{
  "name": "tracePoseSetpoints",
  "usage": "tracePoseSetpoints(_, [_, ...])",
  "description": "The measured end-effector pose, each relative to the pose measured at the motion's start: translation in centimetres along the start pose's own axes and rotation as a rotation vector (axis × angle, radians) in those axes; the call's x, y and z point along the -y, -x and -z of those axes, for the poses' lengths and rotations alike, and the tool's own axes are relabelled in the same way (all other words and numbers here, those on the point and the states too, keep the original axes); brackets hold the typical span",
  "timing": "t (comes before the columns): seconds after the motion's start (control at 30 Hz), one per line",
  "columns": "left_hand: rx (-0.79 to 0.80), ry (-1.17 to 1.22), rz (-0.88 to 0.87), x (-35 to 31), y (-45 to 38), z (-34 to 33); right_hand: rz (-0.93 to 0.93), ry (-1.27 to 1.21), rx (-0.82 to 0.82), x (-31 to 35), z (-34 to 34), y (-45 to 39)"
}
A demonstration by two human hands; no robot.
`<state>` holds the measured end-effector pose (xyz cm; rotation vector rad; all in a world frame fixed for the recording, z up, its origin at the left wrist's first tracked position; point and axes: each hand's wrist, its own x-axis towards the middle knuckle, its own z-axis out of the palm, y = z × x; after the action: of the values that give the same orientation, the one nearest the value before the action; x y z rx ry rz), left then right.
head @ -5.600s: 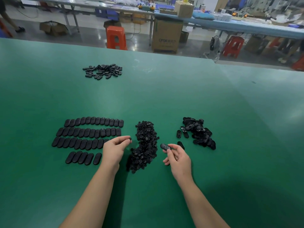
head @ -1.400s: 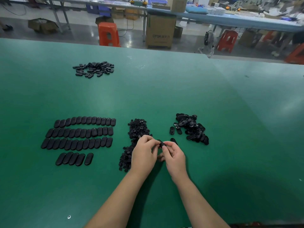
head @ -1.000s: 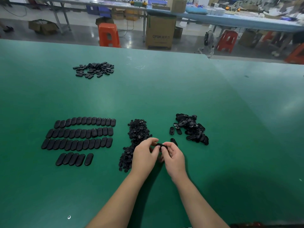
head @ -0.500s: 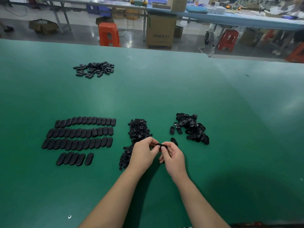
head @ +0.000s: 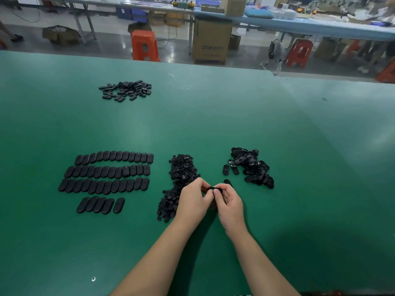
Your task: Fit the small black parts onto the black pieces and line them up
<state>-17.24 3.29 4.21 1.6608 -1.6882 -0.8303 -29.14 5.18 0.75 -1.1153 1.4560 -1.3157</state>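
Both hands, left hand [head: 192, 200] and right hand [head: 228, 201], pinch one black oval piece [head: 212, 189] between curled fingers, just right of the pile of small black parts [head: 181, 174].

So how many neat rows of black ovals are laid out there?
4, left of the hands: top row, second row, third row, and a short bottom row nearest the person.

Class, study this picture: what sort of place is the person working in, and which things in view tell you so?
Most likely a factory assembly floor. Finished black pieces lie in neat rows on a big green worktable, loose small black parts sit heaped for fitting, and behind stand long benches, cardboard cartons and plastic stools.
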Motion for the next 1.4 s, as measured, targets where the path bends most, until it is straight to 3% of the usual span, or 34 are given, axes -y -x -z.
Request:
tracePoseSetpoints(0.6, [0.040, 0.003, -0.107, 0.5, 0.0, 0.4, 0.003, 0.046, 0.016, -0.3, 0.1, 0.1])
tracePoseSetpoints(0.8, [0.050, -0.166, -0.320, 0.9, 0.2, 0.8, 0.001, 0.053, 0.044, 0.1, 0.1, 0.1])
tracePoseSetpoints(0.97, [-0.127, -0.402, -0.512, 1.0, 1.0, 2.5, -0.009, -0.020, 0.039, 0.5, 0.0, 0.3])
tracePoseSetpoints(1.03, [-0.254, -0.400, -0.434, 1.8, 1.3, 3.7, -0.025, -0.035, 0.032, 0.6, 0.0, 0.4])
tracePoseSetpoints(1.13, [-0.385, -0.400, -0.138, 4.4, 2.1, 6.1, -0.026, -0.001, 0.027, 0.6, 0.0, 0.5])
tracePoseSetpoints(1.3, [-0.485, -0.513, 0.206, 10.1, 5.2, 9.3, -0.031, 0.044, 0.025, 0.7, 0.0, 0.6])
tracePoseSetpoints(1.4, [-0.489, -0.543, 0.306, 11.8, 6.4, 9.9, -0.030, 0.059, 0.023, 0.8, 0.0, 0.8])
